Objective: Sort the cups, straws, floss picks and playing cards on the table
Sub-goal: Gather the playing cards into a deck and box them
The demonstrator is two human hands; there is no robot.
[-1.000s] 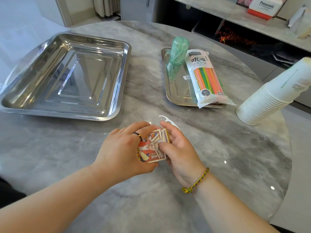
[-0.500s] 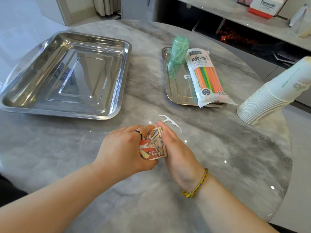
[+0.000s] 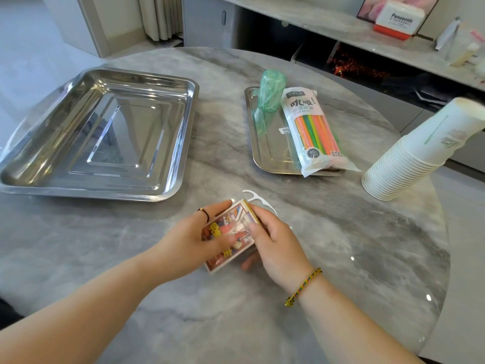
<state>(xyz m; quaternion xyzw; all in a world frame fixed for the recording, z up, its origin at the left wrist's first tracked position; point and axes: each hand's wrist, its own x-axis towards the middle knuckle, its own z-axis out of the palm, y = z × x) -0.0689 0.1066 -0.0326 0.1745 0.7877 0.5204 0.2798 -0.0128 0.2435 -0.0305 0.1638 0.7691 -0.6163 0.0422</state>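
Holding card box [image 3: 236, 222] in both hands: my left hand [image 3: 183, 240] curled round its left side, my right hand [image 3: 278, 248] pinched its right edge. One floss pick [image 3: 259, 202] lay just beyond.

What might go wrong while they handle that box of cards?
The card box, gripped by the left hand and right hand, could slip or open and spill cards. The loose floss pick just beyond the box might get knocked away. The tall cup stack near the edge of the table could topple.
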